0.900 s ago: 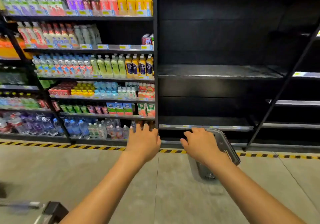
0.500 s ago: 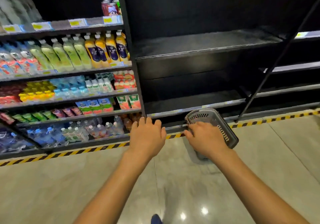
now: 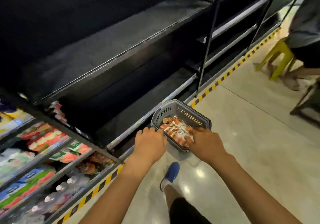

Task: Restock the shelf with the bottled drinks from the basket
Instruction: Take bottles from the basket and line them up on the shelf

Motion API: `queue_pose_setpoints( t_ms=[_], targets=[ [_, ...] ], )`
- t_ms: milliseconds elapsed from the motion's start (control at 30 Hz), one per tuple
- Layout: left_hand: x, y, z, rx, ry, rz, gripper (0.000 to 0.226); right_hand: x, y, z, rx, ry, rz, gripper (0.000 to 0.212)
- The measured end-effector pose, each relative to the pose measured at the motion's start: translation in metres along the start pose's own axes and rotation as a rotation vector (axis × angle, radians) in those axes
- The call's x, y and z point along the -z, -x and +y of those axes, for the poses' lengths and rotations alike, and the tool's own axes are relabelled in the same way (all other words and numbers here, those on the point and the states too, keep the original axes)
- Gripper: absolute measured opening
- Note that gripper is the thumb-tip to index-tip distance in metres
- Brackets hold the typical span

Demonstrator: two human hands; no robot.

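Note:
A grey plastic basket (image 3: 197,118) stands on the floor against the foot of the black shelf unit. It holds several bottled drinks (image 3: 174,128) with orange labels, lying down. My left hand (image 3: 149,143) curls its fingers over the basket's near left rim. My right hand (image 3: 206,143) reaches into the basket from the right, its fingers spread on top of the bottles; none is lifted. Bare black shelves (image 3: 107,50) rise just behind and above the basket.
Stocked shelves (image 3: 39,154) of drinks and cartons fill the lower left. Yellow-black tape (image 3: 223,76) marks the floor along the shelf base. My foot in a blue shoe (image 3: 171,172) stands behind the basket. A person sits on a yellow stool (image 3: 277,57) at the right.
The view has tipped down and swung right. The basket, held up in my right hand before, now rests on the floor. My right hand went inside it and my left hand reached its rim.

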State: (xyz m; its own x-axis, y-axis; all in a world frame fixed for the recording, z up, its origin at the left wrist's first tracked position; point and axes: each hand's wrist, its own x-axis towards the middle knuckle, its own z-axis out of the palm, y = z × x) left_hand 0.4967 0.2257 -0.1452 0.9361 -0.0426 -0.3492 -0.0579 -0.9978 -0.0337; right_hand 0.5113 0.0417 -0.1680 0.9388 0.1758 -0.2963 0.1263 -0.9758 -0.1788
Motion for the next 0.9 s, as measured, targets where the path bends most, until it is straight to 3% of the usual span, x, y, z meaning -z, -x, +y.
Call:
queue_pose_setpoints(
  t_ms=[200, 300, 500, 667, 900],
  targets=[
    [0.015, -0.146, -0.009, -0.122, -0.073, -0.124, 0.041, 0.002, -0.113, 0.016, -0.186, -0.036, -0.137, 0.050],
    [0.022, -0.204, -0.018, -0.212, -0.110, -0.102, 0.041, 0.006, -0.157, 0.016, -0.238, -0.059, -0.163, 0.048],
    [0.019, -0.300, -0.018, -0.391, -0.118, -0.282, 0.038, -0.006, -0.216, 0.019, -0.365, -0.095, -0.233, 0.047],
    [-0.033, -0.392, -0.014, -0.486, -0.253, -0.378, 0.038, -0.059, -0.285, 0.028, -0.465, -0.058, -0.421, 0.046],
    [-0.179, -0.519, -0.007, -0.611, -0.448, -0.537, 0.039, -0.200, -0.398, 0.044, -0.534, -0.015, -0.594, 0.058]
  ],
)
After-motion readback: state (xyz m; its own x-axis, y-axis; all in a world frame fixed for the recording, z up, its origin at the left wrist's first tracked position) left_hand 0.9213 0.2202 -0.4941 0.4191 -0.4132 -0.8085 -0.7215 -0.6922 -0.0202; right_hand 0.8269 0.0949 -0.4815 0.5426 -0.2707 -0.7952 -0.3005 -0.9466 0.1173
